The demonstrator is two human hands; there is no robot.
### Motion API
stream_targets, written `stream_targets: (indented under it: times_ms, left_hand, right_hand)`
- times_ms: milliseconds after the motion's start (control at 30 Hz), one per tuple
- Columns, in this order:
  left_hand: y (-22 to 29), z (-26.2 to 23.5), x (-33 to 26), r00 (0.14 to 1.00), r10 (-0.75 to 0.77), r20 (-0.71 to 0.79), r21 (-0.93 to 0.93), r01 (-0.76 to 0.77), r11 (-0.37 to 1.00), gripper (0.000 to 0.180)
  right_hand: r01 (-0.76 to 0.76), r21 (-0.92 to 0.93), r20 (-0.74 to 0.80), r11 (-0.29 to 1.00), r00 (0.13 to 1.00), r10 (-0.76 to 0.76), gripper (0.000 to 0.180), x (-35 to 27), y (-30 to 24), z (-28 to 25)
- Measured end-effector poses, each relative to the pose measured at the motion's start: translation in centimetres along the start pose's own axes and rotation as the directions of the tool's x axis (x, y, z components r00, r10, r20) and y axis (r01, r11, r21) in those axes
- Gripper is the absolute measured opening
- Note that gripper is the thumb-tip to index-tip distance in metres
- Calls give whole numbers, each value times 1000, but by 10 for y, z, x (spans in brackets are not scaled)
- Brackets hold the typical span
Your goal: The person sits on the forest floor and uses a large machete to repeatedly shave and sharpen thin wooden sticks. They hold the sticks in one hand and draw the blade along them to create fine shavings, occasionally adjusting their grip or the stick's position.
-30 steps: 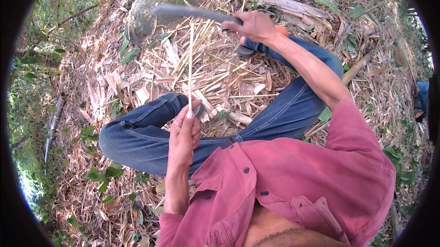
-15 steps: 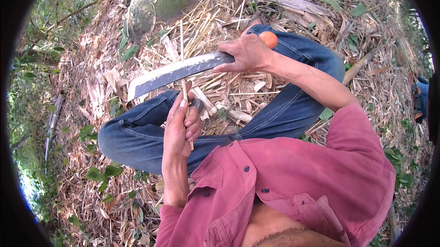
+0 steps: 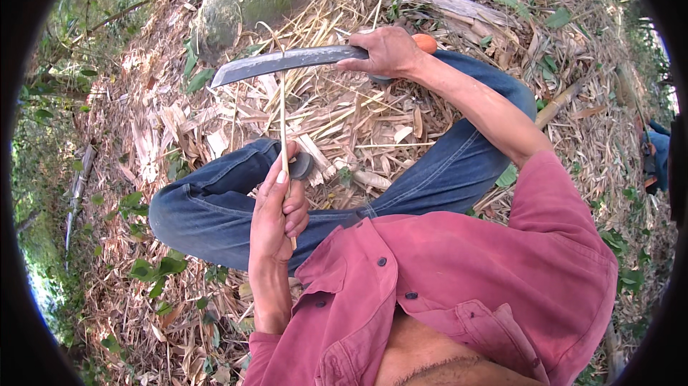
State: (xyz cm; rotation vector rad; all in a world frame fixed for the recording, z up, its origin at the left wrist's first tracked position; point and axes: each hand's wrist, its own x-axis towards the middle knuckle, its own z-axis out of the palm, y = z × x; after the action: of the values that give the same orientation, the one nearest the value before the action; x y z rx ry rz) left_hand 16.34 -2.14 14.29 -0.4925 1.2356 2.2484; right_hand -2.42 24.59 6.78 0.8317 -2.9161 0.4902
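My left hand (image 3: 278, 207) is closed round a thin pale wooden strip (image 3: 283, 115), thumb laid along it, with the strip pointing away from me. Across the strip's far part lies the blade of a machete (image 3: 279, 62), its broad tip to the left. My right hand (image 3: 389, 53) grips the machete near the base of the blade, and the orange handle end (image 3: 426, 43) sticks out past it on the right. Beyond the blade a thin curled shaving (image 3: 272, 36) rises from the strip. Part of the strip is hidden inside my left fist.
I sit with my legs in blue jeans (image 3: 215, 199) bent around a litter of wood shavings and dry leaves (image 3: 337, 124). A mossy boulder (image 3: 258, 2) stands at the far left. Logs (image 3: 451, 5) lie further off, and part of another person (image 3: 657, 153) shows at the right edge.
The machete has slid away from me along the strip, from near my left hand to the strip's far part. A curl now lifts there. My left hand has hardly moved.
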Motion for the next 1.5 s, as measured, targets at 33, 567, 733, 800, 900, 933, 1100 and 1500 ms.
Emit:
stream_targets:
  times_ms: [33, 567, 733, 800, 900, 933, 1100, 1500]
  left_hand:
    - [-1, -2, 0, 1000, -6, -6, 0, 6, 1000, 42]
    - [-6, -12, 19, 986, 28, -163, 76, -16, 997, 41]
    - [-4, -12, 21, 986, -38, -164, 112, 57, 992, 41]
    - [-7, -12, 12, 990, -21, -138, 122, 38, 992, 44]
    - [-13, -9, -3, 992, -22, -127, 143, 41, 989, 45]
    - [-16, -8, -9, 991, -28, -128, 150, 48, 987, 46]
    - [-24, -9, -8, 941, 228, -249, 145, -197, 970, 38]
    - [-15, 19, 130, 816, 568, -108, -271, -574, 773, 11]
  right_hand:
    - [-10, -8, 12, 1000, 1000, 10, 72, 0, 0, 3]
    - [108, 42, 100, 993, 989, -112, 63, -12, -44, -15]
    - [333, 55, -94, 941, 940, -328, 60, -33, -56, 7]
    - [256, 26, 21, 966, 966, -256, 61, -25, -50, 4]
    - [100, -23, 75, 995, 992, -98, 64, -8, -23, 4]
    - [18, -26, 107, 1000, 994, -15, 65, -1, -10, 2]
    - [-402, 354, 219, 845, 914, 343, 59, 13, 14, 4]
    - [-303, 936, 267, 177, 942, 202, 35, -47, -91, 14]
